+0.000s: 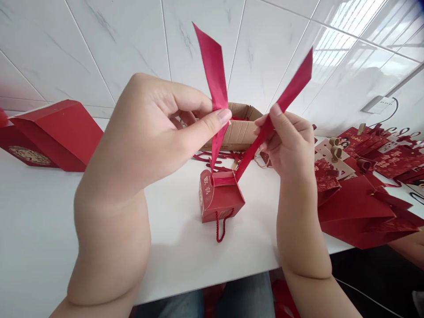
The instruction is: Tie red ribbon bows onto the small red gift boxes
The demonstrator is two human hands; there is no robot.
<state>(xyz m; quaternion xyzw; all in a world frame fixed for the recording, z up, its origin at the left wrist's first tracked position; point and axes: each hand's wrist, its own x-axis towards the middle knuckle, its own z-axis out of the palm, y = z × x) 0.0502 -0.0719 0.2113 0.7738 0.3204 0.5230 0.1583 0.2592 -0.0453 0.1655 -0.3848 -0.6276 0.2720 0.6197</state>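
Note:
A small red gift box (225,198) with printed characters stands on the white table, its red cord handle (221,234) hanging down in front. A red ribbon (253,152) passes across the box's top, and both of its ends rise from there. My left hand (179,119) pinches one end between thumb and forefinger, with the tip sticking up above. The other end is held by my right hand (285,137), thumb on top, its tip slanting up to the right. Both ribbon lengths spread apart above the box in a V.
Behind the box is an open cardboard carton (243,132) with red items inside; loose ribbons and cords (215,161) lie before it. A large red box (53,132) stands at left. Many red gift bags (361,207) crowd the right, near another person's arm (409,247). A tiled wall (132,39) bounds the back.

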